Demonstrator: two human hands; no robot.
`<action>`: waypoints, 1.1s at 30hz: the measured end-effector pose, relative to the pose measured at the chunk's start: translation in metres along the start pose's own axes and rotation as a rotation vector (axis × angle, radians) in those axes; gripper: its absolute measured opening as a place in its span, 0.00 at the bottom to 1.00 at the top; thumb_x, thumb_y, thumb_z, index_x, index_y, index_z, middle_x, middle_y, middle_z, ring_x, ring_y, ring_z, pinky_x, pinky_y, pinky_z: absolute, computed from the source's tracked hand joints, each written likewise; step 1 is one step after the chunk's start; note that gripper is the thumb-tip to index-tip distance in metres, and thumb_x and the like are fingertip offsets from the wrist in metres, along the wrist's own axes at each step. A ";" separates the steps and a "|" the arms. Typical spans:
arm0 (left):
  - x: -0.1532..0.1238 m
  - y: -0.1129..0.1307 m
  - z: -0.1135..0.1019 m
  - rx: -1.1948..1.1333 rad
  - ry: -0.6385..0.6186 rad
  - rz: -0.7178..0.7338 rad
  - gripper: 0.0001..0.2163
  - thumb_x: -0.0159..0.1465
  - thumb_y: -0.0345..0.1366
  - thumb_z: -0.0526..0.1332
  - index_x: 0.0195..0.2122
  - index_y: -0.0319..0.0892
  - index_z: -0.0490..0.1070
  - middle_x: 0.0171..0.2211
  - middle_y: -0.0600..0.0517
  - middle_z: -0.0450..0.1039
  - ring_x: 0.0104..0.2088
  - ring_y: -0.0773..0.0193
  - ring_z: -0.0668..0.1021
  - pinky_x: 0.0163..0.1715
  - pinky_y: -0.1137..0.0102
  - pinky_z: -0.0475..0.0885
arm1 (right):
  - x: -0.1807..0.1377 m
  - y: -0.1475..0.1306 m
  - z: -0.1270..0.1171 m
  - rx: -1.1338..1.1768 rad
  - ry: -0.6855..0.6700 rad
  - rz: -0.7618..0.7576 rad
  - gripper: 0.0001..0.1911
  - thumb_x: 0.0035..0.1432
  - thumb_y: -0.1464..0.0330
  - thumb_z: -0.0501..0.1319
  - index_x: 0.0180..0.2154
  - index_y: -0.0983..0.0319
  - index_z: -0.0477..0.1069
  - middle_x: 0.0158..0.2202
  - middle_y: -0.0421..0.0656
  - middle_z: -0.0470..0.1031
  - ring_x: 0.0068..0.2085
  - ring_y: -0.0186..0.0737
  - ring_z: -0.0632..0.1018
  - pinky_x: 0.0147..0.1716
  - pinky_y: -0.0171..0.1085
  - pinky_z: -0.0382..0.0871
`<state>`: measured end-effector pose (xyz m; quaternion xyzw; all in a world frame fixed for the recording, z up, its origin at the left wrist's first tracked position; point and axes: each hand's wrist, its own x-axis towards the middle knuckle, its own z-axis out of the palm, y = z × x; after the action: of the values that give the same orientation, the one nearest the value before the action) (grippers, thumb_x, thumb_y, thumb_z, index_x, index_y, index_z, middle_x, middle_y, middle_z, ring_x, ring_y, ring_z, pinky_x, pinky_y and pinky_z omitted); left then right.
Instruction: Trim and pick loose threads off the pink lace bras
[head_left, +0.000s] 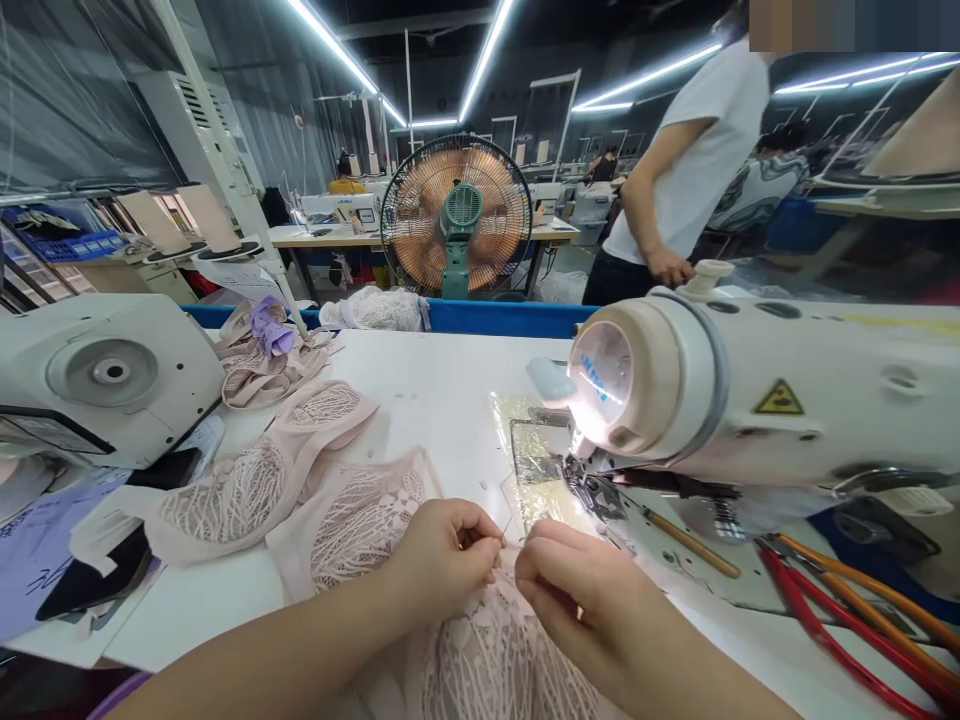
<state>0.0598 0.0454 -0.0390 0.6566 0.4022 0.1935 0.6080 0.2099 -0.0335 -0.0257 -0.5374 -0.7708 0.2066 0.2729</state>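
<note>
Head view, only one camera: both hands meet low in the frame over a pale pink lace garment (480, 650) that lies on the white table (442, 400) and runs from under the wrists away to the person's left. Left hand (442, 560) has its fingers curled in, thumb and forefinger pinched on the fabric edge at the point where the two hands touch. Right hand (581, 590) is likewise clenched in a pinch on the same edge — fingertips of both hands nearly together, so neither is clearly nearer the work. Whether a thread or only lace sits in the pinch, cannot tell. Just beyond the fingertips, slightly to the right, stands the presser foot (581, 480) of the sewing machine (750, 390); the held edge points toward it. More lace pieces (255, 490) lie left of the left hand. Beyond the fingers — a floor fan (456, 215); a co-worker in a white shirt (701, 150) stands behind the machine.
</note>
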 end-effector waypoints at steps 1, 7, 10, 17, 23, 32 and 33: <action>0.000 0.000 0.000 -0.002 -0.007 0.011 0.03 0.50 0.30 0.56 0.23 0.38 0.68 0.16 0.55 0.64 0.18 0.69 0.69 0.19 0.74 0.63 | 0.001 -0.002 0.001 -0.007 0.000 -0.011 0.10 0.58 0.75 0.46 0.25 0.61 0.55 0.24 0.38 0.59 0.25 0.33 0.62 0.22 0.31 0.54; -0.001 0.000 0.001 -0.032 -0.037 0.004 0.04 0.50 0.31 0.56 0.23 0.37 0.68 0.17 0.55 0.65 0.18 0.69 0.69 0.19 0.74 0.64 | 0.003 0.003 -0.003 0.009 0.083 0.085 0.09 0.56 0.75 0.47 0.24 0.60 0.55 0.23 0.37 0.58 0.24 0.33 0.61 0.22 0.32 0.54; 0.002 0.000 0.001 -0.103 -0.030 -0.046 0.03 0.49 0.32 0.58 0.23 0.37 0.68 0.17 0.55 0.65 0.17 0.70 0.69 0.18 0.74 0.65 | 0.001 0.003 -0.010 0.066 0.096 0.128 0.09 0.54 0.76 0.48 0.24 0.60 0.55 0.22 0.36 0.57 0.23 0.33 0.60 0.21 0.31 0.53; 0.009 -0.006 -0.003 -0.245 -0.039 -0.098 0.06 0.50 0.34 0.62 0.25 0.36 0.69 0.18 0.54 0.67 0.19 0.70 0.71 0.20 0.75 0.68 | 0.000 0.002 -0.013 0.137 0.080 0.141 0.10 0.54 0.75 0.49 0.22 0.60 0.54 0.21 0.37 0.57 0.24 0.33 0.60 0.21 0.32 0.53; 0.008 -0.002 -0.006 -0.513 -0.099 -0.149 0.09 0.47 0.35 0.66 0.27 0.35 0.71 0.19 0.54 0.69 0.19 0.72 0.71 0.20 0.76 0.66 | 0.003 0.011 -0.009 0.176 0.192 0.180 0.10 0.56 0.72 0.49 0.23 0.60 0.57 0.21 0.37 0.57 0.23 0.33 0.60 0.21 0.32 0.54; 0.006 0.003 -0.008 -0.719 -0.167 -0.152 0.17 0.48 0.32 0.68 0.40 0.36 0.71 0.19 0.55 0.70 0.19 0.73 0.72 0.20 0.77 0.65 | 0.004 0.013 -0.007 0.059 0.280 0.120 0.11 0.58 0.72 0.48 0.24 0.60 0.58 0.21 0.37 0.58 0.23 0.34 0.62 0.20 0.32 0.55; 0.006 0.003 -0.008 -0.720 -0.171 -0.142 0.18 0.49 0.31 0.68 0.42 0.37 0.70 0.19 0.55 0.70 0.19 0.73 0.72 0.20 0.76 0.65 | 0.004 0.013 -0.007 0.056 0.280 0.121 0.11 0.58 0.72 0.48 0.24 0.60 0.58 0.21 0.37 0.58 0.23 0.34 0.62 0.20 0.32 0.55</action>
<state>0.0582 0.0556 -0.0364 0.3852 0.3008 0.2241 0.8431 0.2224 -0.0255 -0.0277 -0.5988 -0.6853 0.1672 0.3794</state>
